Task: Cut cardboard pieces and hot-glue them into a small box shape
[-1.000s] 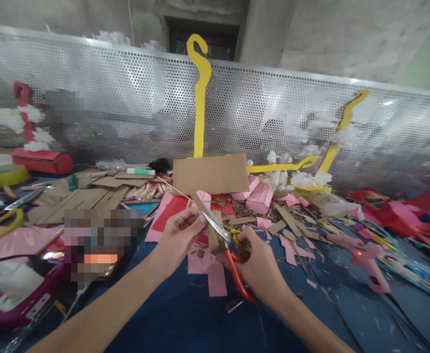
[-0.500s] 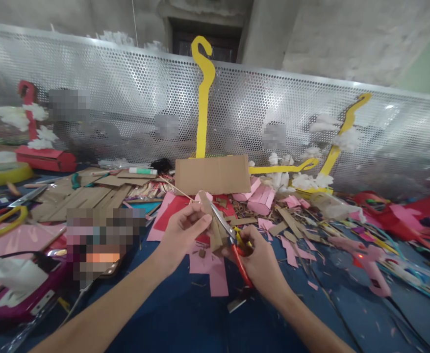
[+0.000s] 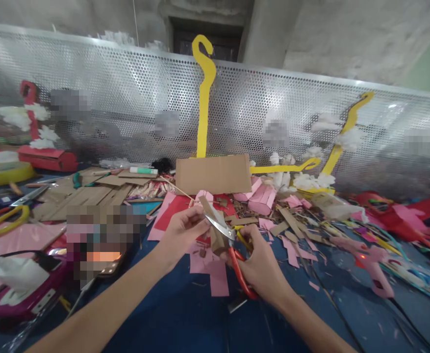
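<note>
In my right hand [image 3: 257, 260] is a pair of scissors [image 3: 220, 226] with red and yellow handles, their blades lying across a narrow brown cardboard strip [image 3: 218, 241]. My left hand [image 3: 183, 233] pinches that strip near its upper part, close to the blade tips. Fingers partly cover where the blades meet the cardboard. Below the strip lie pink paper pieces [image 3: 219, 284] on the blue table, with a red sheet [image 3: 170, 213] behind. Just beyond my hands stands a brown cardboard box [image 3: 213, 175] with a tall yellow hook-shaped piece [image 3: 204, 108] rising behind it.
A pink glue gun [image 3: 371, 264] with a glowing red light lies at the right. Cardboard pieces [image 3: 78, 198], a yellow tape roll [image 3: 5, 173] and a purple box [image 3: 49, 289] are on the left. A perforated metal panel [image 3: 244, 108] runs across the back.
The scissors have turned, their blades now crossing the cardboard strip at a flatter angle, and the red handle has swung slightly right. My left hand keeps its pinch on the strip.
</note>
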Demonstrator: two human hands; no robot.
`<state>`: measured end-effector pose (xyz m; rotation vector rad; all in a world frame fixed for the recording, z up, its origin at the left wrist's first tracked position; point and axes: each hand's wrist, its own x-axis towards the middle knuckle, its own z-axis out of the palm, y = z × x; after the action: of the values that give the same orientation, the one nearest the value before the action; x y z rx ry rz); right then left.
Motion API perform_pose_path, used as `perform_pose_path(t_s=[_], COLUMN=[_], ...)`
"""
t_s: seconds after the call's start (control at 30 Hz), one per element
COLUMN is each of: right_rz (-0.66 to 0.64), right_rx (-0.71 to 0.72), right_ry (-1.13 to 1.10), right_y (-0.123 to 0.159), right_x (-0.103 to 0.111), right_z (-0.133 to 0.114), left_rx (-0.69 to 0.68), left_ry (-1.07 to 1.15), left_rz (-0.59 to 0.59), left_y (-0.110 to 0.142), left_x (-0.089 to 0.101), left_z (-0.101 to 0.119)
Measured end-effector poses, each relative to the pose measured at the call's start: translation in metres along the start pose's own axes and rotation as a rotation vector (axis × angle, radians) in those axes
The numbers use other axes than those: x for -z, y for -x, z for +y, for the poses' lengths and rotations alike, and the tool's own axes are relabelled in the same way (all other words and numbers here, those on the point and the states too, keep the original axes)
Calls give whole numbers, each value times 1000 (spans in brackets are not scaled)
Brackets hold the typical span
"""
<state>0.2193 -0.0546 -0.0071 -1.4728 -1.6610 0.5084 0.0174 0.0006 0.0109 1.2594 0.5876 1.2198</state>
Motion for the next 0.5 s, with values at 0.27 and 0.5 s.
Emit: perform_pose_path(t_s=[0.27,0.5], right_rz=[30,50], right_rx=[-28,-31], right_ry=[-38,-124], right_y=[2,-1], right_x=[-6,-12], right_z=[-2,8], left_rx=[62,102], left_ry=[63,79], left_rz=[-39,-37], left_y=[4,9], left_x=[-3,-9], left_z=[-6,-11])
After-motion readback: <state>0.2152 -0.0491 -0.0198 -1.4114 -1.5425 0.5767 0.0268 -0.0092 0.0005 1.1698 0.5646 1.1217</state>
